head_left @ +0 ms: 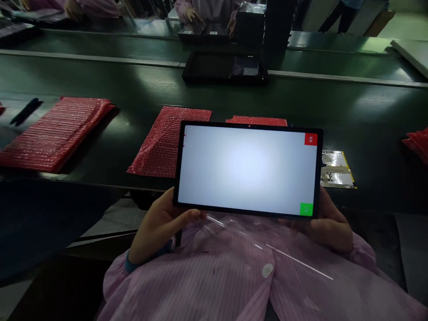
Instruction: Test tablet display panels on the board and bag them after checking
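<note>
A black-framed tablet (247, 169) is held level in front of my chest. Its screen glows white, with a red square (310, 139) at the upper right and a green square (306, 209) at the lower right. My left hand (163, 225) grips the lower left corner, thumb along the bottom edge and fingers hidden behind. At the lower right corner my right hand (329, 223) is closed round the tablet, its fingers mostly out of sight. Behind the tablet lie a red bubble-wrap bag (160, 142) and a second red bag (257, 120), partly covered by it.
A stack of red bubble-wrap bags (56, 133) lies at left. Right of the tablet is a flat silvery part (337, 169) with yellow edging. A black tray (210, 67) sits farther back on the green bench (334, 107). People work across the bench.
</note>
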### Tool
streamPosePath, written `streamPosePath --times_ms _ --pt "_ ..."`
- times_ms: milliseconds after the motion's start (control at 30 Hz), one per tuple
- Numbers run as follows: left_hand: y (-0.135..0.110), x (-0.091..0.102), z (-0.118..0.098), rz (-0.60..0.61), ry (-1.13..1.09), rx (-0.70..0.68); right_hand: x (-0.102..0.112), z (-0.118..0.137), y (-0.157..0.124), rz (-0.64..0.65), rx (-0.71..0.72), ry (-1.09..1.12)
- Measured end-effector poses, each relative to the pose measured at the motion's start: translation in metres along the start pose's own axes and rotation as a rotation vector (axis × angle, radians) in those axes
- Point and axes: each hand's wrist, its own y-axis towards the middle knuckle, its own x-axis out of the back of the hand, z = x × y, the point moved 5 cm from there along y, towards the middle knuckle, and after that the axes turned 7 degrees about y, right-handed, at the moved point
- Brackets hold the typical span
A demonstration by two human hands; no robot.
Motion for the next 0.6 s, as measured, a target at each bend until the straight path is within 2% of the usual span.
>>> streamPosePath --times_ms 133,233,367,500,600 --pt "-0.002 0.001 -0.023 -0.292 0.303 -0.394 0.004 0.001 -0.002 -0.094 -0.004 0.044" --pt "-0.008 -0.003 -0.04 -0.363 0.488 -0.571 0.008 0.001 -0.004 -0.13 -0.047 0.007" --pt "-0.013 -0.004 -0.049 -0.358 0.576 -0.581 0.01 0.003 -0.004 -0.127 -0.053 -0.029" --pt "-0.01 -0.003 -0.047 -0.382 0.476 -0.567 0.005 0.005 -0.004 -0.088 -0.027 -0.003" --pt "-0.001 -0.004 -0.038 -0.349 0.401 -0.553 0.003 0.005 -0.005 -0.06 -0.015 -0.046"
